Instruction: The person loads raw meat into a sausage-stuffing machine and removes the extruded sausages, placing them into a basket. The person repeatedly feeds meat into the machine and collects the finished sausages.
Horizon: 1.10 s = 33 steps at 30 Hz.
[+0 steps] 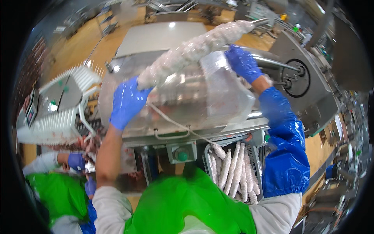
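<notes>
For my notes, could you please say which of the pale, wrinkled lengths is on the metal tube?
The thick wrinkled length at the left hand; the thinner ones are in the crate.

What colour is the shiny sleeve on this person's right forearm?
Bright blue; the sleeve shows best in the head view.

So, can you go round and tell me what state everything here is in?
Left hand, closed around the lower end of the white roll
Right hand, near the roll, grip unclear
Roll, bunched up, slanting
Metal rod, jutting from its upper end
Cord, sloping down to the crate
Crate, filled with long white pieces
Green button, pressed or not, unclear
</notes>
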{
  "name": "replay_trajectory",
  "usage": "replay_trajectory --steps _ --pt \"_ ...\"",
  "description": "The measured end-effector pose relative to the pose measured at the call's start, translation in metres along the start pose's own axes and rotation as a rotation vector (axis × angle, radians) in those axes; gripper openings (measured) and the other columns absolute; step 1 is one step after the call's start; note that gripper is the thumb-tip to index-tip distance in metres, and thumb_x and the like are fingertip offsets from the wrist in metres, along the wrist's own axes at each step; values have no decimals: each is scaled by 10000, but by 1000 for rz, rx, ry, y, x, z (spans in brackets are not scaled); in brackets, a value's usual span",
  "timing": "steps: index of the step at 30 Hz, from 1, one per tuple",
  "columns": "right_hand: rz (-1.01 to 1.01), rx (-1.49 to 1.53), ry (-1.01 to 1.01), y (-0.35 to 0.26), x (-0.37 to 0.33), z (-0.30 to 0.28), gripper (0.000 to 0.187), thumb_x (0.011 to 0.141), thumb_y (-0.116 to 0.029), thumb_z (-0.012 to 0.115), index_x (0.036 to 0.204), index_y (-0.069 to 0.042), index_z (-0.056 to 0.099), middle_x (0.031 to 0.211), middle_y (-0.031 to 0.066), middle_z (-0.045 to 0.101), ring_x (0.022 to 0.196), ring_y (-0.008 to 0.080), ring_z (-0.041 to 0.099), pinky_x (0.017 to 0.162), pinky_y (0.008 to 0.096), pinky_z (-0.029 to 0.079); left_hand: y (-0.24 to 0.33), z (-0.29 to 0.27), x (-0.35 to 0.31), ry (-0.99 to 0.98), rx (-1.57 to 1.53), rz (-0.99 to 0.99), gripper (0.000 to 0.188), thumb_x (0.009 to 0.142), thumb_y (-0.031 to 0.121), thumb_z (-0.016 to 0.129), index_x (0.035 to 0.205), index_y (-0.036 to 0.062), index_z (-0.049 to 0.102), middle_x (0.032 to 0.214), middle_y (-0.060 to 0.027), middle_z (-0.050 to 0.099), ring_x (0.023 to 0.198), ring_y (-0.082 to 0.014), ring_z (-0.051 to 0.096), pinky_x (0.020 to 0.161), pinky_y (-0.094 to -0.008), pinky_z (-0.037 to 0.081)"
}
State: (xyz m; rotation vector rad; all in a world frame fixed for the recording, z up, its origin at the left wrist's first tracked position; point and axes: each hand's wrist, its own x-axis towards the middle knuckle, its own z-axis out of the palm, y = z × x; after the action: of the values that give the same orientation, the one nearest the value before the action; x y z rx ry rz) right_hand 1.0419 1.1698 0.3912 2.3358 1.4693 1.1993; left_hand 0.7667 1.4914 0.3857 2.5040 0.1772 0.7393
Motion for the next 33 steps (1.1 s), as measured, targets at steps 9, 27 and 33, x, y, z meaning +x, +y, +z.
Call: replay_trajectory --steps 9,27,33 --pt "367 179 180 -16 6 -6 162 854 -197 610 836 -38 637 725 163 600 675 348 589 643 462 477 -77 -21 11 68 376 167 438 831 456 653 1025 65 682 972 -213 674 891 -404 632 775 -479 500" --pt "335 1408 78 -477 63 -101 110 855 -105 605 819 -26 537 792 123 508 701 314 505 617 442 409 -115 -45 21 26 42 165 258 786 279 694 919 59 698 853 -200 673 823 -403 643 702 -458 504" --pt "216 1410 -366 -511 63 -94 518 832 -114 594 1342 -69 519 1338 250 495 1030 424 604 878 455 498 -117 -38 24 -18 48 202 224 767 288 680 837 75 681 826 -184 664 811 -399 636 693 -467 502"
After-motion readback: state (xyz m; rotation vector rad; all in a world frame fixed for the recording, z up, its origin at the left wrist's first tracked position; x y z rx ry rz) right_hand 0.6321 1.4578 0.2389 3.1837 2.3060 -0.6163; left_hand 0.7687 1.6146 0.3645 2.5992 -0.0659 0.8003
